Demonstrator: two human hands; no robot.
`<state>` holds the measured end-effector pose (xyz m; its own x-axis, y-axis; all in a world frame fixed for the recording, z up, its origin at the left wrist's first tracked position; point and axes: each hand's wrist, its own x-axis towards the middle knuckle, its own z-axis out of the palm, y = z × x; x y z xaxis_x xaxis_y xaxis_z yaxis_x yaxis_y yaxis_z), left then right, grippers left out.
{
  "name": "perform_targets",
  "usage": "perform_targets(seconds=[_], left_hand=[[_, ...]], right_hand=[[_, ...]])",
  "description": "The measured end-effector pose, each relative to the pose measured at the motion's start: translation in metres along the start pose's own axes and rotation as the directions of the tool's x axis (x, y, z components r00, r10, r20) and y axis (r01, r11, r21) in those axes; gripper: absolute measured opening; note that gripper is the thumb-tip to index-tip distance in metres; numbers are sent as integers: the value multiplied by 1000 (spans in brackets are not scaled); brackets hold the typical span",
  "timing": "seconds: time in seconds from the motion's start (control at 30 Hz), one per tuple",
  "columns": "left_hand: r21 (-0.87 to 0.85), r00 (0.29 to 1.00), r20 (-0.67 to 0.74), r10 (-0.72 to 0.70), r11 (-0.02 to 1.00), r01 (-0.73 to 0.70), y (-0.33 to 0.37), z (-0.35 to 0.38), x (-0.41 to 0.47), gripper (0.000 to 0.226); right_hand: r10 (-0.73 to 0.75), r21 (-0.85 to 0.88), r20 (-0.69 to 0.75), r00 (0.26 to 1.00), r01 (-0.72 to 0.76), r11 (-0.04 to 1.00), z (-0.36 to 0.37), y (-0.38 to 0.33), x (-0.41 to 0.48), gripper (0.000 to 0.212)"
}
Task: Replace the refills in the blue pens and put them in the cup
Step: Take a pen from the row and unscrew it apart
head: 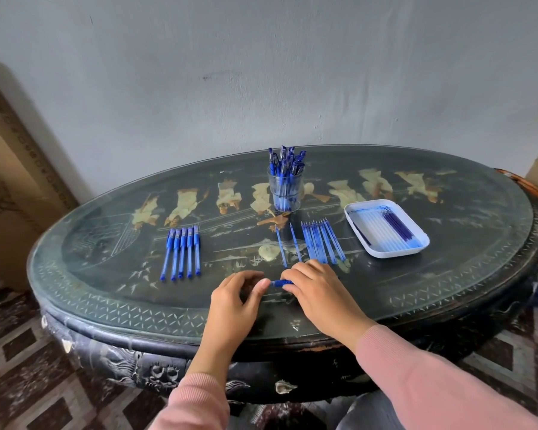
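Blue pen [281,283] sits gripped by its barrel in the right hand [316,290], its tip pinched by the left hand [236,301].

One head-worn camera looks forward and down, close over the oval table [106,293], toward the wall [261,72].

My right hand [316,285] grips a blue pen [281,283] just above the surface [106,280]. My left hand [236,293] pinches its left end.

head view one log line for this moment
left hand: pinches blue pen end | right hand: grips it | cup: holds pens | five pens: lined up left
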<state>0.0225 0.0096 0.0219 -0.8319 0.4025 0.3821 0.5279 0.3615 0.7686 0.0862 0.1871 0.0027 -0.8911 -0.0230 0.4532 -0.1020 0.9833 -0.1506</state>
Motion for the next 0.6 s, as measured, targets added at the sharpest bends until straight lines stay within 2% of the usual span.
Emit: perform_targets(seconds=[0.13,0.33,0.43,0.5,0.6], left_hand=[[40,999,-5,36,999,-35,-4,1,1,9],[6,995,-51,-88,996,88,-6,1,0,16],[-14,982,-161,-102,995,101,-1,-1,0,6],[-55,957,-243,-161,987,152,1,-7,1,8],[-60,932,-289,-217,976,209,0,-21,3,13]], right_hand=[[9,10,-1,1000,-9,1000,0,0,-1,33],[27,24,13,1000,-27,999,-2,0,-1,32],[39,19,20,999,-40,999,-3,0,-1,29],[41,4,15,999,-41,999,-3,0,-1,27],[34,-2,17,999,-34,999,-2,0,0,27]])
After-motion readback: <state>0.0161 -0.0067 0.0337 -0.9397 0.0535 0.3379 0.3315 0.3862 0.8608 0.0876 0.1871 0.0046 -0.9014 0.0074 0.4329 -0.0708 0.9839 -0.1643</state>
